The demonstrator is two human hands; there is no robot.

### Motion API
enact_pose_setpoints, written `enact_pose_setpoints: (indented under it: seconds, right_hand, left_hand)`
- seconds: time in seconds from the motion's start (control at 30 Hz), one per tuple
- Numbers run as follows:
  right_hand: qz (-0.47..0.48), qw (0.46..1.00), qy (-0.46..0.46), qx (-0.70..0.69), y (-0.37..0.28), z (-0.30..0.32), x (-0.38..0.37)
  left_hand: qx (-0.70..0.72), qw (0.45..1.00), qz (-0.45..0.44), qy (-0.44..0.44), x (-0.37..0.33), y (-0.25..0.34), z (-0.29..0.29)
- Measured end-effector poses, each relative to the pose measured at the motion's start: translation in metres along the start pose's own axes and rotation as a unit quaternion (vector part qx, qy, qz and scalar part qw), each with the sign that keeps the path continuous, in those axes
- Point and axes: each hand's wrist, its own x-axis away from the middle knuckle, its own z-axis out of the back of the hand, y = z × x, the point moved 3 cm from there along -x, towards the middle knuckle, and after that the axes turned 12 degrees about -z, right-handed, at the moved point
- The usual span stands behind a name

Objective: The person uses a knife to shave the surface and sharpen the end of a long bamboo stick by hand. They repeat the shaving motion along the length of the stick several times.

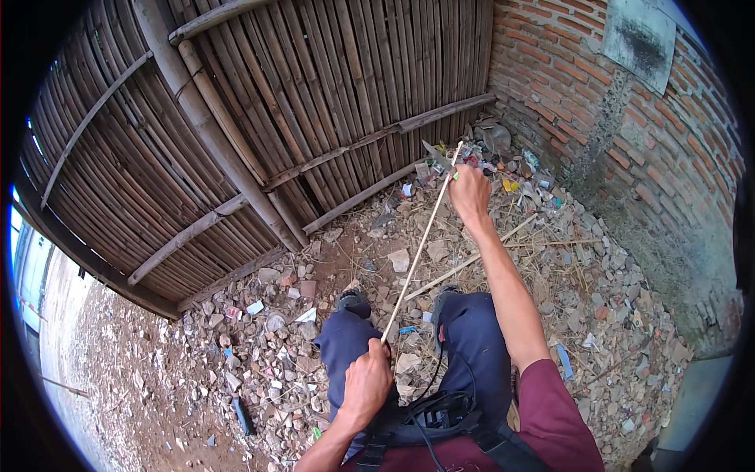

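Observation:
A thin pale bamboo strip (422, 245) runs from near my lap up to its far end beyond my right hand. My left hand (367, 385) is closed round its near end, above my left thigh. My right hand (471, 193), arm stretched out, is closed on a knife (437, 155). The blade points up and left and crosses the strip near its far end; a bit of green shows at my fingers. Whether the right fingers also press on the strip is hidden. A second pale strip (465, 264) lies on the ground, partly behind my right forearm.
A bamboo fence (338, 86) stands ahead and left, meeting a brick wall (550, 79) at the far corner. Rubble and scattered litter cover the ground, with a trash heap (495, 141) in that corner. Straps and a black cable (434, 370) lie across my lap.

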Motion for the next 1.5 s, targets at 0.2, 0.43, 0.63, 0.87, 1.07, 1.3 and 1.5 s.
enact_pose_setpoints:
  seconds: [0.2, 0.43, 0.63, 0.87, 1.07, 1.3, 1.5]
  right_hand:
    - [0.102, 0.982, 0.154, 0.027, 0.020, -0.004, -0.006]
    - [0.049, 0.995, 0.083, 0.017, 0.025, -0.026, -0.002]
    - [-0.137, 0.983, 0.118, 0.037, 0.139, 0.001, -0.068]
    - [-0.049, 0.974, -0.108, -0.192, 0.094, -0.014, 0.000]
    - [0.095, 0.976, -0.079, -0.178, -0.001, 0.038, 0.094]
    - [0.227, 0.961, -0.129, -0.092, -0.063, 0.049, 0.169]
    - [0.234, 0.962, -0.129, -0.061, -0.074, 0.059, 0.172]
  left_hand:
    - [0.011, 1.000, -0.009, -0.024, 0.006, 0.008, -0.002]
    - [0.019, 0.999, -0.006, -0.038, 0.023, 0.005, -0.001]
    - [0.054, 0.995, 0.038, -0.078, 0.066, -0.014, 0.007]
    - [0.240, 0.969, 0.022, -0.058, 0.031, -0.027, 0.025]
    - [0.559, 0.812, 0.132, -0.104, -0.006, -0.027, 0.013]
    - [0.554, 0.823, 0.087, -0.084, -0.054, -0.004, 0.030]
    - [0.432, 0.902, 0.006, -0.019, -0.071, 0.006, 0.039]
